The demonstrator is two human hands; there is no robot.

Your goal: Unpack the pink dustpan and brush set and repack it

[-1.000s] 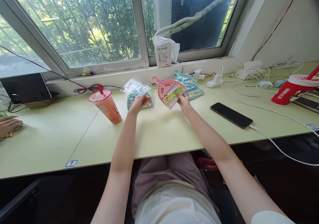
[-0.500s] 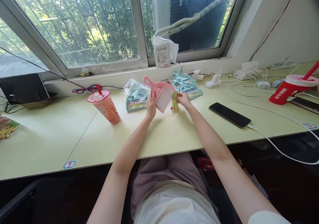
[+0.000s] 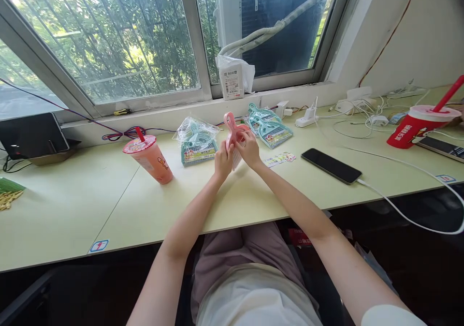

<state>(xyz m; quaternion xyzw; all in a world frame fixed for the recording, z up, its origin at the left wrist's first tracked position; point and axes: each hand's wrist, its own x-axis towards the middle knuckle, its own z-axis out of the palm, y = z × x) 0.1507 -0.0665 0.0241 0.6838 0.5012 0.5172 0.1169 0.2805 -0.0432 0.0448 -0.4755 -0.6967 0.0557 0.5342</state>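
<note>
A small pink dustpan-and-brush set [image 3: 230,120] with white bristles stands tilted above the desk, its handle pointing up. My left hand [image 3: 222,160] grips it from the left, by the lower part. The fingers of my right hand [image 3: 249,151] are closed on its right side and cover much of it. A colourful label card [image 3: 280,159] lies flat on the desk just right of my right hand. Behind my hands rest teal dustpan sets: one in clear plastic [image 3: 197,148] to the left, others stacked [image 3: 271,126] to the right.
An orange drink cup [image 3: 154,164] with a red straw is on the left, near a tablet [image 3: 32,135]. A phone [image 3: 331,165] with a white cable lies to the right. Farther right are a red cup [image 3: 409,130], chargers and tangled cables. A tissue pack [image 3: 232,81] sits on the sill.
My right hand has let go of the label card, which now lies on the desk, and has moved left onto the pink set. The set has turned more edge-on.
</note>
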